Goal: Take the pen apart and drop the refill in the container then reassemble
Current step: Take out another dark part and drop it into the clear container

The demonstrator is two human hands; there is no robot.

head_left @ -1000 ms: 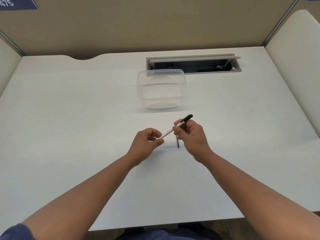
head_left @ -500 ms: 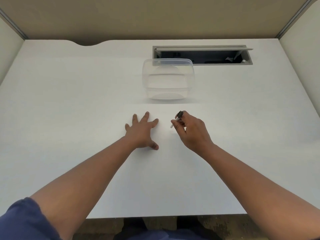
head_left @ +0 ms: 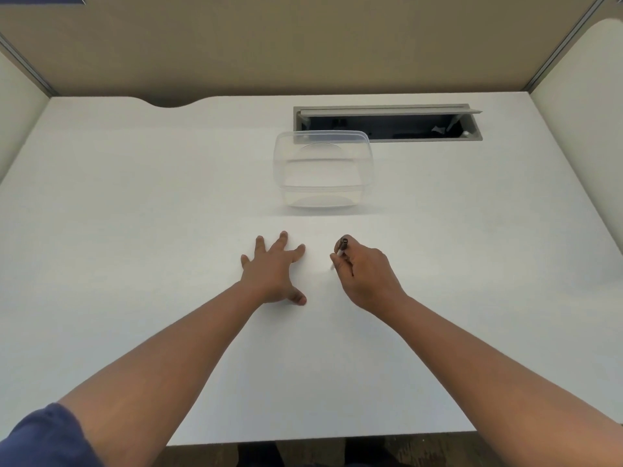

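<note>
My right hand (head_left: 365,276) grips a white pen with a black cap (head_left: 342,247). The pen stands steeply, its tip pointing down at the white table (head_left: 135,230) and its black end up. Fingers hide most of the barrel. My left hand (head_left: 274,269) lies flat on the table with fingers spread, holding nothing, a short way left of the pen. A clear plastic container (head_left: 323,170) stands beyond both hands, open at the top; I see nothing inside it.
A grey cable hatch (head_left: 387,124) with its lid raised is set in the table behind the container. Beige partition walls close off the back and both sides. The table's front edge runs near my body.
A second ago both hands held the pen between them above the table. My left hand has let go and spread flat on the table; my right hand has lowered the pen, tip down.
</note>
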